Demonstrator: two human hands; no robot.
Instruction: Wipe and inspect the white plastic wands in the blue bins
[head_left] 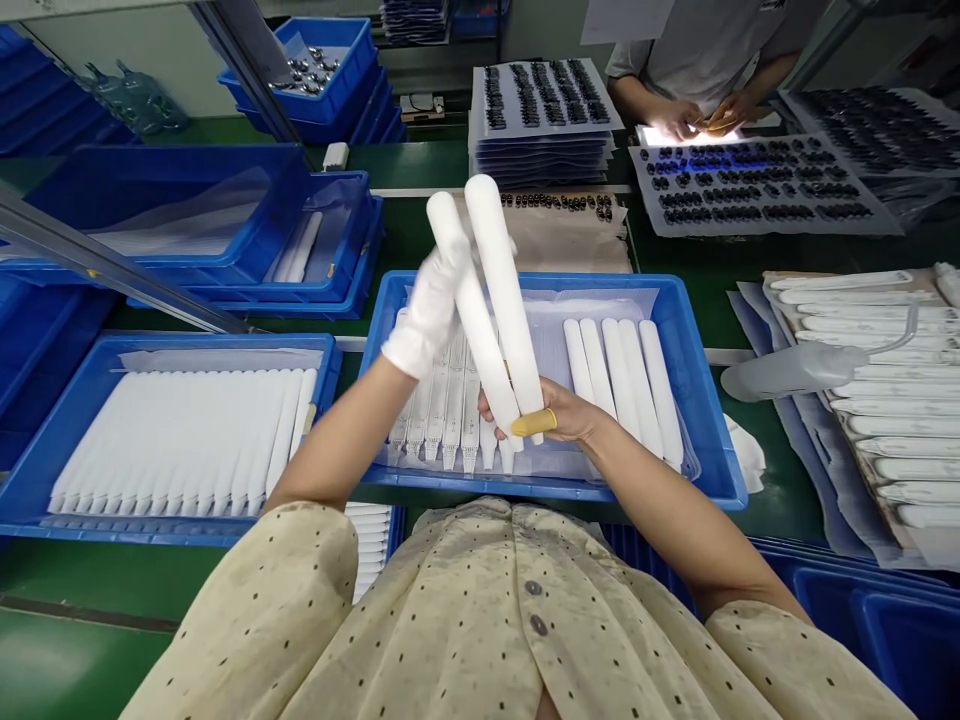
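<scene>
My right hand [551, 412], with a yellow finger cot on one finger, is closed round the lower ends of two long white rods [495, 290] held upright above the middle blue tray [690, 330]. My left hand [427, 310] wears a white glove and grips the left rod partway up. Below them the tray holds a row of ridged white pieces [442, 405] on the left and several smooth white rods [622, 375] on the right.
A blue tray [45, 440] full of white rods sits at left, with stacked blue bins [247, 230] behind it. White rods in paper lie at right [892, 400]. Across the table, a person's hands [697, 115] work beside sheets of small black parts [757, 185].
</scene>
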